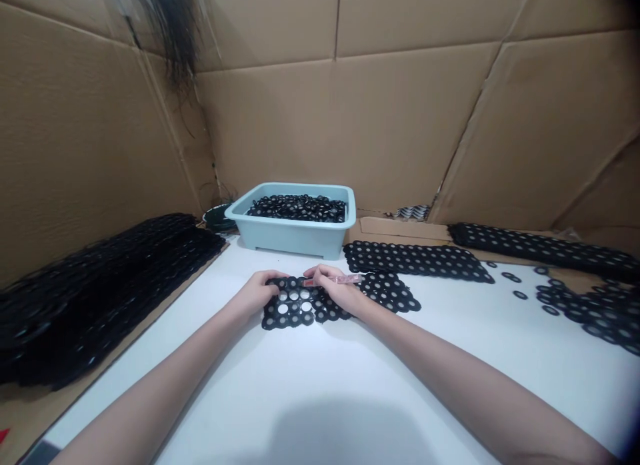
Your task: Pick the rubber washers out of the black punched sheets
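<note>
A black mat of joined rings [287, 318] lies on the white table, several of its holes showing bright white. My left hand [261, 290] pinches the mat's upper left edge, thumb on top and fingers partly hidden. Over the mat's right part, my right hand [330, 286] is closed around a slim, clear pinkish tool [347, 279] with a reddish front end; its exact kind is unclear. The tool's front end is at the mat's upper edge. To the right, partly behind my right wrist, the ringed sheet [393, 292] continues; whether it is one piece cannot be made out.
A light blue basin [290, 235] full of loose black rings stands behind my hands. Another ring mat [417, 260] lies to its right. Scattered rings [575, 305] and a long mat [545, 248] are farther right. Black stacked material [100, 292] lies left. Cardboard walls [390, 125] surround the table.
</note>
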Motion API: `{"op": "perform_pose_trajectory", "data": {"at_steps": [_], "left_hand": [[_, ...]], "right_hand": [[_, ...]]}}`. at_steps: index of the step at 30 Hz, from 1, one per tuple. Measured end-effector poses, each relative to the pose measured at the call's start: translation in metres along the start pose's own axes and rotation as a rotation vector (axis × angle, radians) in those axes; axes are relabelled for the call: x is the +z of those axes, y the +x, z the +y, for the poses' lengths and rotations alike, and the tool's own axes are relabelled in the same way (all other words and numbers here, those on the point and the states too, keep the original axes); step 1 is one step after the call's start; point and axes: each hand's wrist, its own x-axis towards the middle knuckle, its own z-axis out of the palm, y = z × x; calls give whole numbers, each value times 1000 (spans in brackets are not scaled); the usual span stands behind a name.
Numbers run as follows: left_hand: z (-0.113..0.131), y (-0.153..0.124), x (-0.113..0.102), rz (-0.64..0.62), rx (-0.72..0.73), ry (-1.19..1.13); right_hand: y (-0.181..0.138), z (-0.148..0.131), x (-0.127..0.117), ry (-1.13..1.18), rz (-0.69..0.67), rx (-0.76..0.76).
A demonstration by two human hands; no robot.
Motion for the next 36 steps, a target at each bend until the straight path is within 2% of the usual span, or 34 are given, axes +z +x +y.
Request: {"op": "perform_pose_trajectory", "data": {"at_steps": [3,5,10,15,18,23,28,31,34,36], "left_hand": [[0,0,2,19,19,30],[-1,-1,5,52,64,135],[-1,-6,16,223,151,422],[4,-16,29,332,61,433],[9,-21,33,316,72,373],[13,-22,31,200,78,225],[12,-19,27,230,123,321],[14,-20,27,263,129,354],[15,-21,28,292,133,374],[14,-20,28,286,127,381]], "right_hand": [[-1,-1,4,-24,4,-6],[-3,-4,6,-88,1,-29],[-12,-12,15,-459,29,-198],[-18,-12,26,-760,11,-319],[-18,-13,27,-807,47,-343],[-16,-16,18,-654,-20,-266],[-2,-4,7,-196,8,-37],[5,1,4,-16,116,-40],[4,1,3,3,294,-28],[0,-1,4,-13,364,-24]]}}
